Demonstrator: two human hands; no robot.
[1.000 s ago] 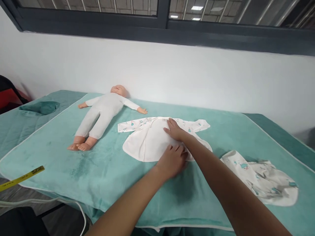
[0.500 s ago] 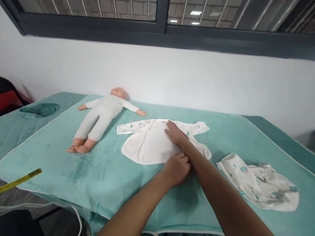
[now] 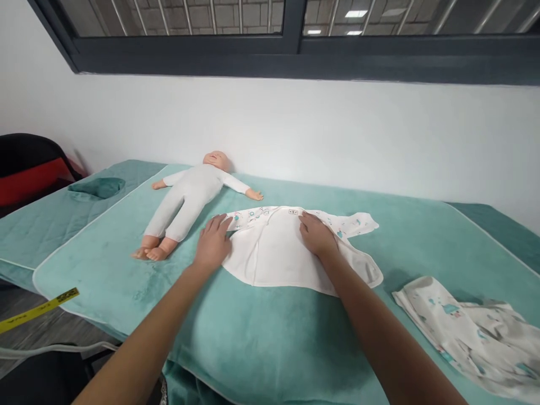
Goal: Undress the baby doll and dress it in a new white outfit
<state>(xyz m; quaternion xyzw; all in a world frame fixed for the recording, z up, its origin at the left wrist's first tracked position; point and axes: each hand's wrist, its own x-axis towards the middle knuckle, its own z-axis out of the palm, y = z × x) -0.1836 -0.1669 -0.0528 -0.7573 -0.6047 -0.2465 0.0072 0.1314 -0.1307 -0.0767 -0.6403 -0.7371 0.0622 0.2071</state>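
A small white baby shirt (image 3: pixel 278 259) with patterned sleeves lies spread out on the green mat. My left hand (image 3: pixel 212 243) rests at its left sleeve's end, fingers stretched out and somewhat apart over the cuff. On the shirt's upper body, just below the neck label, lies my right hand (image 3: pixel 319 233); its fingers are slightly bent and no fabric shows pinched in them. Behind and to the left, a baby doll (image 3: pixel 192 194) in a white body suit lies face up, arms spread, head near the wall.
A crumpled white patterned cloth garment (image 3: pixel 476 332) lies at the right. The green mat (image 3: pixel 261 343) covers the bed-like surface, with a folded green piece (image 3: pixel 97 188) at the left. Yellow tape (image 3: pixel 40 309) juts in at the left edge. Behind are a white wall and barred window.
My left hand has moved left from beneath my right forearm to the left sleeve, its fingers opening out. My right hand stays on the shirt. The camera view has shifted slightly.
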